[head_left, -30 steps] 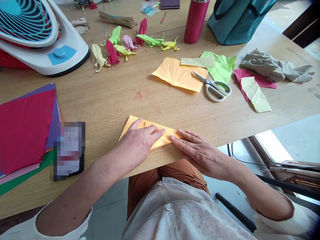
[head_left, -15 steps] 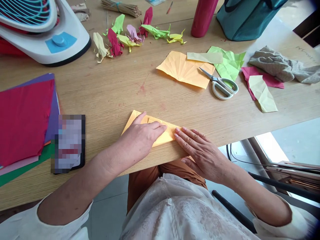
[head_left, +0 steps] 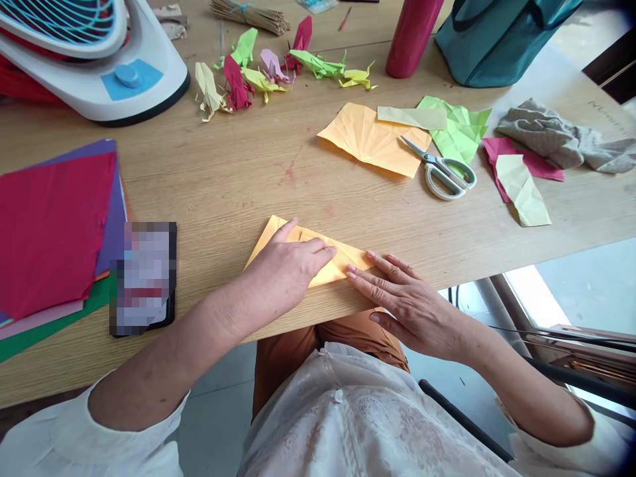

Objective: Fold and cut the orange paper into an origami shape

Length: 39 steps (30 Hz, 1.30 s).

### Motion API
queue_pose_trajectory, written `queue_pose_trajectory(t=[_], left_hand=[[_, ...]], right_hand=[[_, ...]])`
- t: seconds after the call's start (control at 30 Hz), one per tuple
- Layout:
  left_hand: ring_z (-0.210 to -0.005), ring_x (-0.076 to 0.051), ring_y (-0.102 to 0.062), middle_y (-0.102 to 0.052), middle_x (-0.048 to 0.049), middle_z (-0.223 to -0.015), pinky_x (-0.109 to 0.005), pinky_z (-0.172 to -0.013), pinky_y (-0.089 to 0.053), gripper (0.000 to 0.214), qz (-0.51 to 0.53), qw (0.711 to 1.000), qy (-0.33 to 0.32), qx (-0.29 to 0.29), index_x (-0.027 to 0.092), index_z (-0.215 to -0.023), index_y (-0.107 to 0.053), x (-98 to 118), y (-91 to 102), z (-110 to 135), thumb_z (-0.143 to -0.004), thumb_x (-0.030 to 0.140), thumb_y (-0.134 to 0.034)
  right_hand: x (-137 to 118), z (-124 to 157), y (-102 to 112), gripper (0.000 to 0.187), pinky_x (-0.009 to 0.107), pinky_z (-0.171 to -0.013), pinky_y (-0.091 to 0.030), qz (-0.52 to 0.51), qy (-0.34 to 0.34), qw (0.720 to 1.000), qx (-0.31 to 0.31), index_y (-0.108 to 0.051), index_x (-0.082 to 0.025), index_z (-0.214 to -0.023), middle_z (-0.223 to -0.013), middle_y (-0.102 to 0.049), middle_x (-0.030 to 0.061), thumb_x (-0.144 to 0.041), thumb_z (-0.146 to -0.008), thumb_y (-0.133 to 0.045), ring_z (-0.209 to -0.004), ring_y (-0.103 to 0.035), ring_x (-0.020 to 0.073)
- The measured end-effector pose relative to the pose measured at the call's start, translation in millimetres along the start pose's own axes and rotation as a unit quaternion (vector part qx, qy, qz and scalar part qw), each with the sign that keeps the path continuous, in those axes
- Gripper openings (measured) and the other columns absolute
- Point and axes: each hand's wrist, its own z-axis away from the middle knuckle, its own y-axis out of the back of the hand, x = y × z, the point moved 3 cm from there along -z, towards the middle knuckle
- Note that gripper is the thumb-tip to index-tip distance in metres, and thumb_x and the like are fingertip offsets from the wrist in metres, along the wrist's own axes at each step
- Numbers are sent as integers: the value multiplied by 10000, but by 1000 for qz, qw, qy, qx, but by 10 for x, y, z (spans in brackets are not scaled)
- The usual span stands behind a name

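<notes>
A folded piece of yellow-orange paper (head_left: 342,262) lies flat at the table's front edge, creased and tapering to the right. My left hand (head_left: 293,268) rests on its left part, with the thumb and fingers apart and pressing down on it. Part of the paper is hidden under that hand. At the paper's right end, my right hand (head_left: 410,298) has its fingers stretched out and spread, the fingertips touching the paper. Neither hand grips anything.
Scissors (head_left: 442,175) lie on a creased orange sheet (head_left: 362,139) beyond my right hand. Several folded paper figures (head_left: 263,73) stand at the back. A phone (head_left: 171,291) and a stack of coloured paper (head_left: 54,232) are at left; a bottle (head_left: 412,40) and teal bag (head_left: 491,46) behind.
My right hand has shifted slightly right along the paper, its fingers more spread. My left hand stays pressed on the paper. The whole view has shifted a little.
</notes>
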Motion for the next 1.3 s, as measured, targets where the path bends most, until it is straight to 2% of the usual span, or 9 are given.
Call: queue_pose_trajectory(t=[0.13, 0.27, 0.47, 0.57, 0.7, 0.9, 1.0, 1.1, 1.3], left_hand=[[-1116, -215, -694, -712, -84, -1287, -501, -1186, -332, 498, 0, 1000, -2, 5, 147, -1287, -607, -13, -11, 10, -882, -49, -393], [-1094, -213, -701, -724, -76, -1250, -514, -1185, -337, 463, -17, 1000, -12, 15, 152, -1232, -621, -8, -16, 14, -875, -49, -406], [-1064, -201, -709, -730, -59, -1206, -515, -1203, -324, 430, -30, 999, -22, 14, 151, -1209, -620, 0, -45, 25, -895, -42, -398], [-1072, -207, -706, -727, -71, -1203, -513, -1212, -314, 418, -34, 999, -27, 16, 136, -1196, -625, -6, -51, 25, -888, -45, -407], [-1106, -217, -694, -716, -82, -1226, -522, -1217, -302, 404, -23, 999, -26, 2, 132, -1186, -633, -28, -46, 17, -892, -34, -411], [-1158, -220, -670, -704, -75, -1255, -518, -1219, -292, 380, -8, 999, -34, -7, 150, -1167, -649, -65, -80, 16, -892, -9, -441], [-1167, -210, -660, -701, -63, -1263, -512, -1227, -276, 406, -4, 999, -36, -11, 165, -1161, -655, -81, -71, 11, -876, -25, -437], [-1180, -198, -651, -717, -41, -1227, -481, -1215, -310, 450, 41, 998, -29, -34, 187, -1149, -676, -118, 11, -11, -868, -48, -414], [-1135, -160, -660, -709, -31, -1263, -283, -970, -499, 532, 152, 982, -22, -110, 201, -1195, -694, -267, 183, -93, -864, -65, -373]], right_hand=[[-77, -16, -13, 716, 649, -1245, -171, 25, -36, 999, 19, -54, -200, -1658, -1606, -456, 85, -261, -1050, -426, -1560, -257, 328], [-246, -91, -40, 563, 641, -1243, -90, 85, -59, 991, 81, -301, -152, -1602, -1525, -561, 90, -253, -1062, -423, -1437, -465, 320], [-288, -213, -183, 438, 472, -1072, -433, 69, -70, 984, 146, -551, -41, -1411, -1403, -634, 179, -281, -1064, -434, -1236, -593, 283], [-234, -207, -252, 462, 442, -954, -493, 57, -77, 981, 169, -540, -19, -1417, -1428, -595, 209, -290, -1052, -458, -1159, -592, 285], [-210, -175, -310, 515, 457, -980, -479, 70, -77, 983, 154, -481, -43, -1488, -1498, -542, 191, -310, -1048, -477, -1221, -541, 301], [-213, -151, -269, 469, 508, -973, -480, 82, -67, 985, 137, -558, -218, -1474, -1528, -501, 168, -370, -1033, -516, -1233, -539, 325], [-216, -159, -206, 464, 597, -1076, -409, 89, -58, 986, 132, -569, -274, -1465, -1498, -537, 154, -418, -1026, -528, -1253, -554, 331], [-221, -207, -176, 452, 646, -1186, -290, 70, -42, 988, 129, -584, -222, -1440, -1462, -585, 142, -409, -1035, -513, -1281, -566, 311], [-271, -328, -253, 407, 525, -1127, -471, 0, 10, 981, 191, -573, -76, -1392, -1392, -634, 186, -248, -1031, -497, -1279, -585, 287]])
